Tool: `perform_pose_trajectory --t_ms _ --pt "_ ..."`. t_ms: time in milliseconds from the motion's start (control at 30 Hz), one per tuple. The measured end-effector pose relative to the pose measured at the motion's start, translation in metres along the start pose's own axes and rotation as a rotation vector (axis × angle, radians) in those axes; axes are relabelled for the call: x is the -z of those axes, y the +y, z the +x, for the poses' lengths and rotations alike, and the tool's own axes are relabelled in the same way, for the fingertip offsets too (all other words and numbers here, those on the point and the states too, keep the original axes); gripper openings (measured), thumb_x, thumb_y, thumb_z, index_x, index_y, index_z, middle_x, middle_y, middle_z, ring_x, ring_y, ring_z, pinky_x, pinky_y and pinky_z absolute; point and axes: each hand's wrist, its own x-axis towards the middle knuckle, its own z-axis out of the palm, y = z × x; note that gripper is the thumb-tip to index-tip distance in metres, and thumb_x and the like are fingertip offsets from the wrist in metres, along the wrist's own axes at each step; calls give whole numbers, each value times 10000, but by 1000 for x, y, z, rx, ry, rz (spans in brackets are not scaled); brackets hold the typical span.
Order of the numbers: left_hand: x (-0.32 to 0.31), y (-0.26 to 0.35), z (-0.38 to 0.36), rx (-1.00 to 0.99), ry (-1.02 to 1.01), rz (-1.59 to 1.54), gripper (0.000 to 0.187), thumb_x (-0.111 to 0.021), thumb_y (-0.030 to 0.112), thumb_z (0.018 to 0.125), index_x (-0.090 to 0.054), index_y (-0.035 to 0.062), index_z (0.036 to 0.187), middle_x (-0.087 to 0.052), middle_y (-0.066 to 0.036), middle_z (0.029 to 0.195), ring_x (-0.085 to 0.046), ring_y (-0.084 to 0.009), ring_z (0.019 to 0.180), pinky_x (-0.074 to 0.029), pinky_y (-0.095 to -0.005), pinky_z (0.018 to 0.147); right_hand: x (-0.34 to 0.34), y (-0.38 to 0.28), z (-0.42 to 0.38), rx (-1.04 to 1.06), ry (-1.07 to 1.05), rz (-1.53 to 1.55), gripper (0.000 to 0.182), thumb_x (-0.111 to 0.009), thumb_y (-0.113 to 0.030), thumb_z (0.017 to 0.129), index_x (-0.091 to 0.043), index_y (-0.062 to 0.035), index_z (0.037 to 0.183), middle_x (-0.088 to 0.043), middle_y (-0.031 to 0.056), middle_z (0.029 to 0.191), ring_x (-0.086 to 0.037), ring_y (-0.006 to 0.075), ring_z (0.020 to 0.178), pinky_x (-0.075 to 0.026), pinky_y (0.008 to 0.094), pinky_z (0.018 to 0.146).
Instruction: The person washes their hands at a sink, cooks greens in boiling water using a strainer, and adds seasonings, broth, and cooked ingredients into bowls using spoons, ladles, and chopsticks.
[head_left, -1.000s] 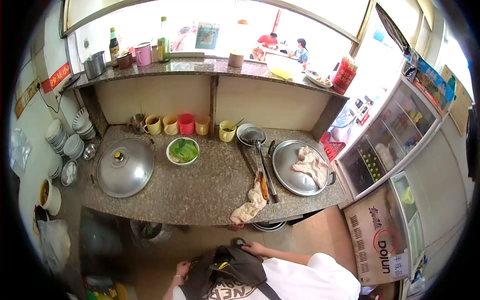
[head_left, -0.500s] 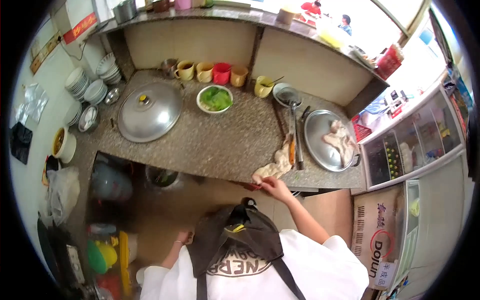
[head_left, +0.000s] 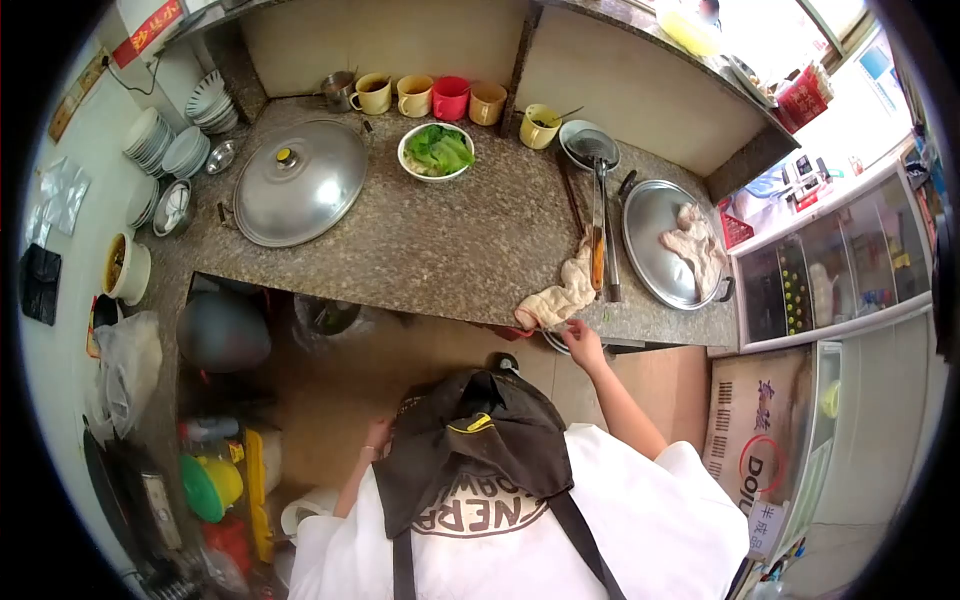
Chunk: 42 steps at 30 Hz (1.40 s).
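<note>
My right hand (head_left: pixel 583 345) is at the front edge of the stone counter (head_left: pixel 420 240), its fingers pinched together; what they hold, if anything, is too small to make out. Just left of it, a crumpled beige cloth (head_left: pixel 562 298) lies on the counter with one end at the edge. A round rim (head_left: pixel 556 342) shows under the counter beside the fingers. Behind the cloth, a strainer (head_left: pixel 592 148) rests on a bowl, its orange-and-metal handle (head_left: pixel 597 260) pointing at me. My left hand (head_left: pixel 379 434) hangs low at my side, its fingers mostly hidden by the dark apron.
A large domed lid (head_left: pixel 301 185) sits at the left, near a bowl of green leaves (head_left: pixel 437 152). Several mugs (head_left: pixel 451 98) line the back. On the right, another cloth (head_left: pixel 695 243) lies on a metal lid (head_left: pixel 665 275). A glass-fronted cabinet (head_left: pixel 835 265) stands farther right.
My right hand has moved right along the counter edge, away from the end of the cloth. My left hand has drawn in closer to the apron. The whole view has shifted slightly.
</note>
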Motion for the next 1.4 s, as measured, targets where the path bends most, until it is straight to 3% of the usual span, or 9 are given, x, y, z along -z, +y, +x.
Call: perform_pose_trajectory --t_ms 100,333,400,533,700,900,1100,1267,1400 --pt "12 47 -5 408 -69 -390 172 -503 206 816 -587 58 833 -591 -29 770 -536 -124 619 -405 -245 519 -2 5 1 -39 23 23 378 -608 -214 759 -521 -26 1075 -626 143 847 -617 252 785 -482 341 702" --pt "8 38 16 581 -136 -484 215 -520 220 803 -595 29 868 -594 -45 774 -538 -121 640 -409 -242 538 6 21 6 -98 186 -22 500 -648 -215 727 -453 -61 1161 -544 152 962 -599 247 707 -480 354 678" --pt "6 46 24 450 -127 -199 246 -455 194 857 -597 -5 875 -611 -94 788 -574 -185 648 -468 -283 571 8 21 17 -68 227 -11 561 -663 -198 707 -414 -79 1196 -489 165 1042 -586 248 707 -476 359 684" --pt "3 54 45 557 -38 -427 235 -454 194 868 -588 7 916 -614 -95 822 -584 -188 695 -474 -300 595 10 -8 39 0 271 -266 587 -675 -246 686 -415 -128 1199 -412 162 1130 -507 310 956 -466 387 708" --pt "14 96 64 543 65 -523 283 -535 193 823 -552 12 1040 -621 -86 917 -596 -157 762 -424 -255 569 3 -14 71 18 193 -344 502 -676 -222 664 -474 -137 1115 -436 129 1081 -528 308 915 -475 388 690" --pt "36 115 50 526 167 -555 231 -528 246 830 -574 56 953 -610 -43 838 -583 -127 727 -420 -251 558 27 22 77 150 142 -391 339 -643 -135 631 -576 -124 963 -500 64 1020 -541 277 899 -472 389 698" --pt "33 97 31 624 168 -543 209 -527 246 822 -584 77 931 -595 -35 815 -563 -116 687 -416 -254 555 51 -12 76 207 81 -565 408 -690 -227 634 -561 -168 1016 -460 66 1081 -426 283 1053 -364 424 848" --pt "17 90 19 631 187 -582 242 -534 231 812 -603 37 939 -601 -68 800 -558 -127 694 -422 -260 562 20 -53 105 509 118 -438 403 -661 -260 696 -535 -84 1036 -465 86 1098 -415 294 1053 -296 440 890" --pt "6 62 23 442 199 -382 270 -552 217 793 -609 -16 916 -613 -99 796 -560 -178 727 -452 -290 649 -23 -109 109 647 -105 -195 302 -629 -184 737 -540 -73 1005 -504 123 1040 -468 323 994 -366 409 845"
